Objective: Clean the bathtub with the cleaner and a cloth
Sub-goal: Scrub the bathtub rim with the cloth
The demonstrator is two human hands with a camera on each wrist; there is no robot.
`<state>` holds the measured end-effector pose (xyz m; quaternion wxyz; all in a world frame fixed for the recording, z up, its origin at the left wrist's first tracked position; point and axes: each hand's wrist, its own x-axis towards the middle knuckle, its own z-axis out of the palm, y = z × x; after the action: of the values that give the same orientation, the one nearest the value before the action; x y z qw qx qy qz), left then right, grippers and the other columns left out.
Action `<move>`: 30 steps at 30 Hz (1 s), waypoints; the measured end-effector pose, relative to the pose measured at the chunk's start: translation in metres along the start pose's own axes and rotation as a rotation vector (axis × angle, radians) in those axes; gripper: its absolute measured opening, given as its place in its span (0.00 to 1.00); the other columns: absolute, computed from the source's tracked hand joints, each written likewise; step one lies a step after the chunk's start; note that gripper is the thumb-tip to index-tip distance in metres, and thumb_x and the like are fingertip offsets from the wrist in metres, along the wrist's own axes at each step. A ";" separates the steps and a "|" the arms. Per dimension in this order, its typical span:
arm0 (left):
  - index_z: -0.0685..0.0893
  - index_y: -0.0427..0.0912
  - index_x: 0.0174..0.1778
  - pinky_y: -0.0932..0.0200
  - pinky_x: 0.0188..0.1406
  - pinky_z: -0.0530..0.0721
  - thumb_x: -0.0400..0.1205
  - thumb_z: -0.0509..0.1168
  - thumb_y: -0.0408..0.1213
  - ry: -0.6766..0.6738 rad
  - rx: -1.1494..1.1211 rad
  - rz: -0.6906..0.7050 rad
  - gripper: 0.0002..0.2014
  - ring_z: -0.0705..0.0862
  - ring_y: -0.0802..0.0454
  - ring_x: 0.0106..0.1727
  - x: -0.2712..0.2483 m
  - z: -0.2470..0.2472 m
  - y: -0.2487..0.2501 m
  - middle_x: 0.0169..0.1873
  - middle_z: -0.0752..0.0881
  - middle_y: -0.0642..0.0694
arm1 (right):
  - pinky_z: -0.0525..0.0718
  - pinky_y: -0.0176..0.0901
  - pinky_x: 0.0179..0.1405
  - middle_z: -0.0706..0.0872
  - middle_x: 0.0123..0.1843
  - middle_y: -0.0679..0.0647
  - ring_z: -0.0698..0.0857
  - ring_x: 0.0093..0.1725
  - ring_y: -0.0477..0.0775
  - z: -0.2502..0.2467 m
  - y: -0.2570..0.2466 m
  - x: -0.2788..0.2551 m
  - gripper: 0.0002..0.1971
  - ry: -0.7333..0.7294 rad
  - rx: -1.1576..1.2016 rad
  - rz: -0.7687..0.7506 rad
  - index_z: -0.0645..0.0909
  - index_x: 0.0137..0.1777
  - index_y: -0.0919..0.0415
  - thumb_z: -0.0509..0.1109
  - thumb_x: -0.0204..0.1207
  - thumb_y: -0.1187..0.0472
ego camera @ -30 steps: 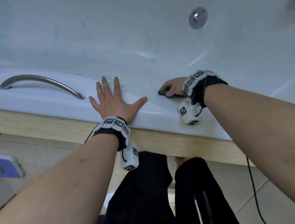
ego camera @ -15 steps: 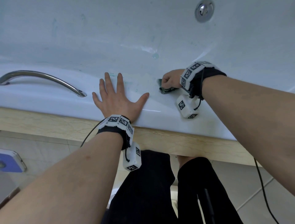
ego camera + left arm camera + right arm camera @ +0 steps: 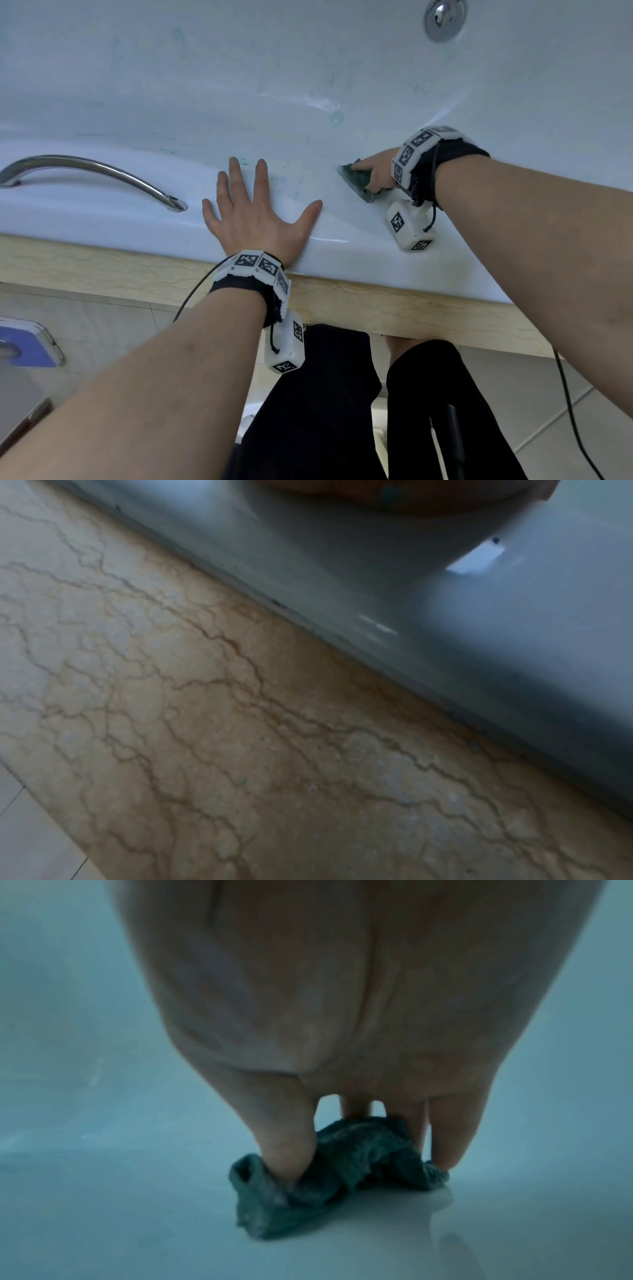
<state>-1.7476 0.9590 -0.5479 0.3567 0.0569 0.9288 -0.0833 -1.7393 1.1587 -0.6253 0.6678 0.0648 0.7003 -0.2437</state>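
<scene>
My left hand (image 3: 253,219) lies flat with spread fingers on the near rim of the white bathtub (image 3: 102,219); the left wrist view shows only the heel of the palm (image 3: 411,496) on the rim. To its right, my right hand (image 3: 376,171) holds a small dark green cloth (image 3: 354,180) against the tub's inner slope. In the right wrist view the cloth (image 3: 342,1177) is bunched between the thumb and the fingers of the hand (image 3: 342,1042), which push it onto the wet surface. Faint teal streaks (image 3: 337,116) mark the tub wall. No cleaner bottle is in view.
A chrome grab bar (image 3: 92,171) runs along the rim at the left. A round chrome fitting (image 3: 444,19) sits on the far wall. Below the rim is a beige marble ledge (image 3: 376,305), then floor tiles, my legs in black (image 3: 325,411), a cable (image 3: 575,428) and a blue-and-white object (image 3: 24,342).
My right hand has slid the cloth a little farther up the inner slope, away from the rim, and its fingers lie flatter over it. The left hand has stayed put.
</scene>
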 end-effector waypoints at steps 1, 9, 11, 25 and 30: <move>0.54 0.56 0.84 0.38 0.80 0.44 0.70 0.52 0.78 0.004 0.001 0.002 0.49 0.46 0.48 0.85 0.000 0.000 0.000 0.85 0.47 0.49 | 0.61 0.36 0.65 0.60 0.83 0.55 0.64 0.79 0.57 -0.001 -0.001 0.004 0.32 0.008 0.029 -0.019 0.49 0.84 0.57 0.60 0.84 0.63; 0.56 0.56 0.84 0.37 0.80 0.45 0.71 0.52 0.78 -0.003 0.011 0.012 0.48 0.46 0.47 0.85 0.000 0.000 -0.001 0.85 0.48 0.48 | 0.64 0.27 0.24 0.65 0.80 0.53 0.63 0.31 0.43 -0.005 0.004 -0.002 0.32 -0.034 0.036 -0.077 0.55 0.83 0.45 0.63 0.82 0.63; 0.56 0.56 0.84 0.38 0.80 0.45 0.71 0.51 0.78 -0.001 0.014 0.011 0.48 0.46 0.47 0.85 0.000 0.000 0.000 0.85 0.48 0.48 | 0.66 0.27 0.24 0.65 0.80 0.54 0.65 0.31 0.43 -0.002 0.016 -0.004 0.32 -0.069 0.018 -0.027 0.54 0.83 0.46 0.62 0.82 0.63; 0.56 0.56 0.84 0.39 0.80 0.45 0.71 0.52 0.77 0.000 0.010 0.016 0.46 0.48 0.47 0.85 0.000 0.001 0.000 0.85 0.49 0.48 | 0.71 0.34 0.42 0.64 0.81 0.54 0.68 0.55 0.51 -0.017 -0.012 0.009 0.32 -0.051 0.027 -0.125 0.54 0.83 0.45 0.61 0.82 0.64; 0.56 0.56 0.84 0.39 0.80 0.45 0.71 0.52 0.77 0.006 0.003 0.016 0.47 0.47 0.47 0.85 0.000 0.002 0.000 0.85 0.49 0.49 | 0.74 0.33 0.39 0.61 0.82 0.55 0.71 0.59 0.53 -0.008 0.008 0.012 0.32 -0.075 -0.029 0.002 0.50 0.84 0.50 0.59 0.83 0.65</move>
<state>-1.7462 0.9581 -0.5497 0.3542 0.0653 0.9293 -0.0818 -1.7443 1.1659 -0.6386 0.6947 0.0464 0.6783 -0.2351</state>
